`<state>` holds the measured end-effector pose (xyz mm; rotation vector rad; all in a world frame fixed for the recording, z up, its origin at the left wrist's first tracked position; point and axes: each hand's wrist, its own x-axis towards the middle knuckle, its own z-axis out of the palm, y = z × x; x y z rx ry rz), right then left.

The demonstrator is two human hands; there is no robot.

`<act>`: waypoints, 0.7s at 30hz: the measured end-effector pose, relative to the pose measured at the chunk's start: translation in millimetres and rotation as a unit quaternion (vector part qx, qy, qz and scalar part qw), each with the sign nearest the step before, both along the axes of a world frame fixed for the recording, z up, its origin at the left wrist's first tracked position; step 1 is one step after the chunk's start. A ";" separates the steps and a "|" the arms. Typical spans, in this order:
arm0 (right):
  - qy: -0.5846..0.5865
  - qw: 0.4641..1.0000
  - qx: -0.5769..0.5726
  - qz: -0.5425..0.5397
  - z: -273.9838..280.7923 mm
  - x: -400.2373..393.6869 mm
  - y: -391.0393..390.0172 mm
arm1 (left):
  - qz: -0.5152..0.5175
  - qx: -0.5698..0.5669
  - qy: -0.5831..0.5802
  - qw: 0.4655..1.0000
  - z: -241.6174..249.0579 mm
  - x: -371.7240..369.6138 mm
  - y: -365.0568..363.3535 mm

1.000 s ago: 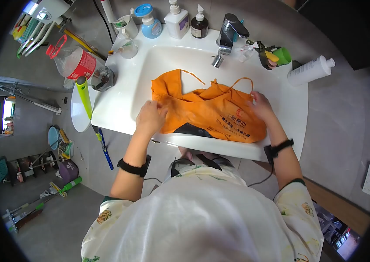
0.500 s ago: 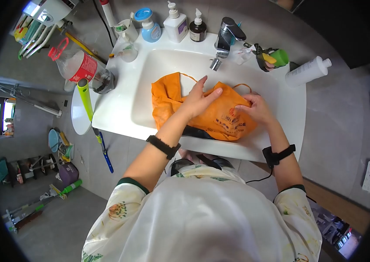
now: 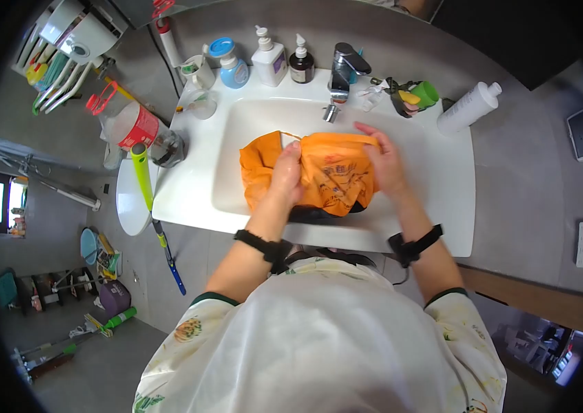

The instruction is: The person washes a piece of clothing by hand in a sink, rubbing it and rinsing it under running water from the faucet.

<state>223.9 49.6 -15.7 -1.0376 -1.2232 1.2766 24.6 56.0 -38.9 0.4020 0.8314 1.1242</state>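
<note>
An orange cloth (image 3: 338, 162) with dark printed lettering and a thin strap lies bunched in the white sink (image 3: 408, 148), over its front part. My left hand (image 3: 287, 173) is closed on a fold near the cloth's middle, thumb uppermost. At the right edge of the cloth, my right hand (image 3: 386, 164) grips the fabric, with one finger stretched up past the top edge. Between the two hands the cloth's upper edge is drawn fairly straight. Some fingertips are hidden behind the fabric. A dark patch shows beneath the cloth at the front.
A chrome faucet (image 3: 342, 72) stands behind the basin. Along the back are a blue foam bottle (image 3: 231, 65), a white pump bottle (image 3: 268, 62) and a dark pump bottle (image 3: 301, 65). A white bottle (image 3: 469, 109) stands right, a large plastic bottle (image 3: 136, 127) left.
My left hand has closed on the cloth from an open pose above it. The cloth's right part has been drawn leftward and straightened along its top. My right hand has shifted slightly left.
</note>
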 end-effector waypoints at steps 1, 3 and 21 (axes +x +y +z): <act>-0.016 0.999 0.014 -0.037 6.7 -37.0 -10.2 | 0.043 -0.089 -0.069 0.993 2.6 7.5 -2.4; -0.282 0.927 0.221 -0.111 7.9 -96.9 -33.1 | 0.036 -0.138 -0.112 0.983 -7.9 15.4 -11.2; -0.548 0.826 0.124 0.043 -6.0 -130.0 -10.4 | -0.086 0.122 -0.332 0.932 -56.1 -15.4 -18.0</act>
